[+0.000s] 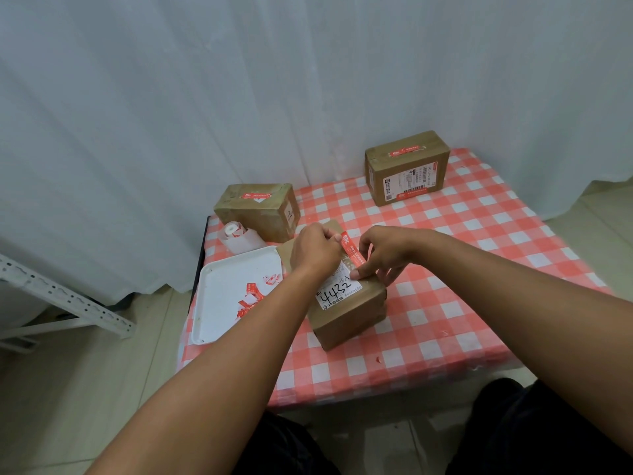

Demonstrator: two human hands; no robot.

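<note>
1. Box of taped brown cardboard sits near the middle of the table, its white label reading 4432 on top; both our hands are over it.
2. Our left hand pinches the far end of a red sticker at twelve o'clock on the box top, fingers curled tight round it.
3. Our right hand pinches the sticker's near end at three o'clock. The thumb presses it down by the label, and the other fingers curl narrowly over the box edge.
4. Between the two hands the sticker runs taut and stands off the cardboard.
5. We judge the sticker thin, limp and tacky. It could fold on itself or tear if pulled askew, so we hold it by the very ends and stretched.
6. The box looks stiff and light enough to slide on the cloth. We would steady it by pressing on top or gripping its long sides.
7. A tray with red scraps lies at nine o'clock of the box, and a roll at eleven.
</note>
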